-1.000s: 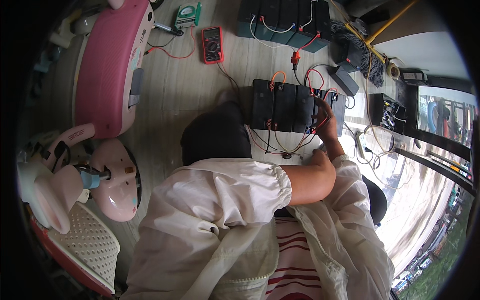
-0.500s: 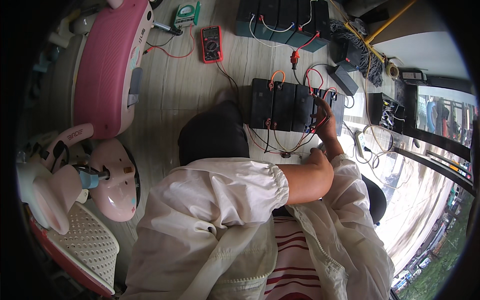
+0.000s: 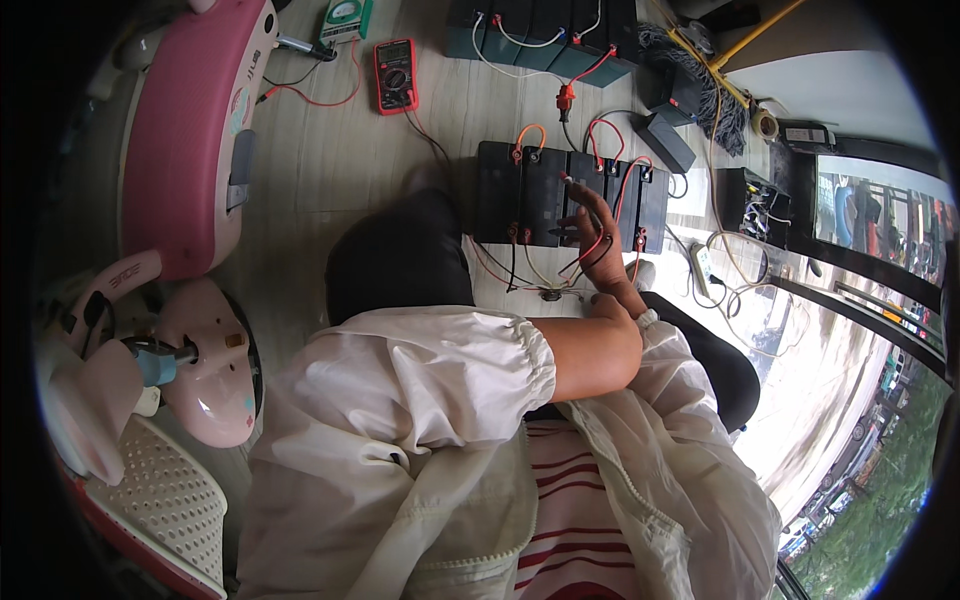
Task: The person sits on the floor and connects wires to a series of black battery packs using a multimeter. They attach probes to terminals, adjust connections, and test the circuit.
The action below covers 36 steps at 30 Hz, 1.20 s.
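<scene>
A row of black batteries (image 3: 500, 190) lies on the floor ahead of me, joined by short orange, red and black wires. Over its middle reaches my right hand (image 3: 597, 240), its long finger stretched toward the battery tops and a small reddish tip at its end. Thin red and black wires loop across the palm, seemingly held by the curled fingers. From there they run down to a small connector (image 3: 550, 295) on the floor at the row's near side. My left hand (image 3: 612, 306) is tucked close against my right wrist; its fingers are hidden.
Behind stands a second battery row (image 3: 545, 62) with white and red leads. A red multimeter (image 3: 396, 78) and a green meter (image 3: 346, 20) lie at the back left. A pink scooter (image 3: 185, 150) fills the left. A mop (image 3: 690, 75), black box (image 3: 665, 145) and power strip (image 3: 703, 265) are right.
My right hand has moved left along the battery row, away from the terminal with red wires, bringing the thin wires along. The whole view has shifted slightly. My left hand stays near the right wrist.
</scene>
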Tool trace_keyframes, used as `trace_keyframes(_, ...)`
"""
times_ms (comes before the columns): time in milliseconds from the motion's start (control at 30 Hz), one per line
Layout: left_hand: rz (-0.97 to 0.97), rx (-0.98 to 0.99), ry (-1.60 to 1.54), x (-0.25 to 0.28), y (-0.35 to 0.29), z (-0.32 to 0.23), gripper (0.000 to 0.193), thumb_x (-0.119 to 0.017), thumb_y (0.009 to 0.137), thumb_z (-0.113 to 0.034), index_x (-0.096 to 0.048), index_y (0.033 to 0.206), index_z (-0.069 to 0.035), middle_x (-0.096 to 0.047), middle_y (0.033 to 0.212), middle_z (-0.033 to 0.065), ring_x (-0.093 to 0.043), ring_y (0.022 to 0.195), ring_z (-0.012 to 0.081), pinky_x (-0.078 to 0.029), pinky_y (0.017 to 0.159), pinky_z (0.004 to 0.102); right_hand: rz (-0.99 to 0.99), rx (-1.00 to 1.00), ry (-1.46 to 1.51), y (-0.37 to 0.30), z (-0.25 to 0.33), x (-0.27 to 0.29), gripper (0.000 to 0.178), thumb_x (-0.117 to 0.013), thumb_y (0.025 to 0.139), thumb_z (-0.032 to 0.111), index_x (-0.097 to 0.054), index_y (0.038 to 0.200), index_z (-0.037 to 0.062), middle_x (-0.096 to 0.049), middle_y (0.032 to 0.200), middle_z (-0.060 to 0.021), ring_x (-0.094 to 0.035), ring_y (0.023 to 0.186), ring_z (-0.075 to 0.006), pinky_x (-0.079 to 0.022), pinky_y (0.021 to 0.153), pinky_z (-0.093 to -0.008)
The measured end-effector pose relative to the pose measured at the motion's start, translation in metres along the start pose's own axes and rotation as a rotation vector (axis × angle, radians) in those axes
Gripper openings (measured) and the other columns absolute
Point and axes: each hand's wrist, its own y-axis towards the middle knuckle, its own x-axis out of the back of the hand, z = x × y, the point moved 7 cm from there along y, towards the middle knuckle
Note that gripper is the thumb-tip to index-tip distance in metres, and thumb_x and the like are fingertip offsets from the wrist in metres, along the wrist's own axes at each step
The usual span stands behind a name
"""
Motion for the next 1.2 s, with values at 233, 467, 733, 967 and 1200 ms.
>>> trace_keyframes(233, -0.035, -0.022, 0.001, 0.0, -0.005, 0.002, 0.041, -0.075, 0.07, -0.028, -0.072, 0.109, -0.014, -0.068, 0.11, 0.0027, -0.06, 0.105, 0.0236, -0.042, 0.08, 0.041, 0.04, -0.048, 0.035, -0.007, -0.004, -0.028, 0.037, -0.046, 0.101, 0.02, -0.046, 0.136, 0.0071, -0.056, 0.101, -0.0042, -0.054, 0.077, -0.01, -0.047, 0.067, -0.025)
trace_keyframes(467, -0.054, -0.04, 0.003, 0.005, -0.009, 0.001, 0.04, -0.073, 0.072, -0.028, -0.072, 0.11, -0.014, -0.068, 0.11, 0.0031, -0.062, 0.103, 0.0237, -0.043, 0.08, 0.0418, 0.023, 0.01, 0.013, -0.005, -0.005, -0.034, 0.035, -0.047, 0.101, 0.017, -0.047, 0.134, 0.0046, -0.055, 0.078, -0.0005, -0.048, 0.067, -0.0074, -0.044, 0.063, -0.0242)
trace_keyframes(733, -0.035, 0.036, -0.004, 0.011, -0.016, 0.01, 0.035, -0.07, 0.075, -0.024, -0.071, 0.109, -0.014, -0.069, 0.11, 0.0042, -0.063, 0.101, 0.0221, -0.045, 0.075, 0.043, 0.009, -0.035, 0.0, 0.003, -0.016, -0.034, 0.035, -0.046, 0.101, 0.016, -0.047, 0.135, 0.0087, -0.057, 0.113, -0.0056, -0.055, 0.077, -0.0105, -0.049, 0.07, -0.026)
trace_keyframes(967, -0.45, 0.178, -0.028, 0.087, -0.077, 0.067, 0.024, -0.064, 0.077, -0.02, -0.071, 0.098, -0.009, -0.07, 0.098, 0.006, -0.065, 0.094, 0.0224, -0.046, 0.07, 0.038, 0.016, -0.062, -0.195, 0.025, -0.012, -0.041, 0.038, -0.045, 0.1, 0.018, -0.044, 0.137, 0.0117, -0.055, 0.13, -0.0094, -0.06, 0.088, -0.0164, -0.052, 0.059, -0.0289)
trace_keyframes(1200, -0.474, 0.106, -0.13, 0.08, -0.063, 0.063, 0.028, -0.066, 0.075, -0.018, -0.068, 0.1, -0.006, -0.069, 0.096, 0.0081, -0.065, 0.094, 0.0232, -0.046, 0.076, 0.0359, 0.029, -0.121, -0.121, 0.039, -0.029, -0.038, 0.039, -0.045, 0.099, 0.019, -0.042, 0.138, 0.0126, -0.05, 0.132, -0.0114, -0.062, 0.088, -0.0193, -0.051, 0.053, -0.028)
